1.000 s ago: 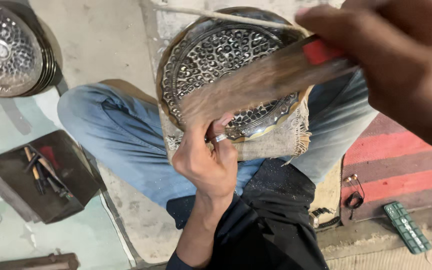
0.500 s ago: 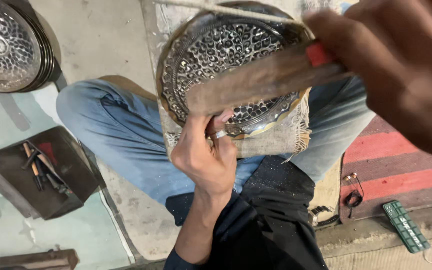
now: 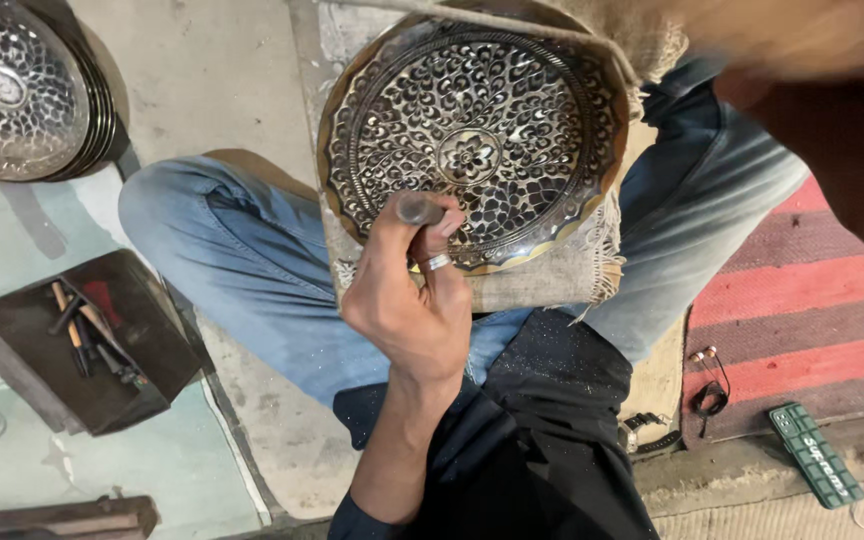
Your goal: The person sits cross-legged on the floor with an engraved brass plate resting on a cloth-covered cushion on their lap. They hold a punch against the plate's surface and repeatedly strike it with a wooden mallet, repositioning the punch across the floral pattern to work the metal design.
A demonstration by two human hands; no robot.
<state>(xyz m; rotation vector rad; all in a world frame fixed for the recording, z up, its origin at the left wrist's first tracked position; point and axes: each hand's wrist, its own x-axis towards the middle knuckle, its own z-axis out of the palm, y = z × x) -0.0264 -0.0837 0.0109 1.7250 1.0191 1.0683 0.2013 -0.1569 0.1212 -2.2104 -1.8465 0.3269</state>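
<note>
A round engraved metal plate [image 3: 472,140] with a floral pattern leans on a piece of burlap [image 3: 552,285] across my lap. My left hand [image 3: 407,305], with a ring on one finger, grips a short metal punch [image 3: 418,208] whose tip rests on the plate's lower rim area. My right hand [image 3: 802,50] is raised close to the camera at the top right. It is blurred, and whatever it holds is out of view.
A stack of similar engraved plates [image 3: 12,90] stands at the top left. A dark box [image 3: 12,340] with several hand tools lies at the left. A red striped mat [image 3: 802,300], earphones [image 3: 707,390] and a green flat case [image 3: 817,455] lie at the right.
My right hand held a wooden mallet with a red part across the plate; it has swung up and right, uncovering the plate. My left hand keeps the punch in place.
</note>
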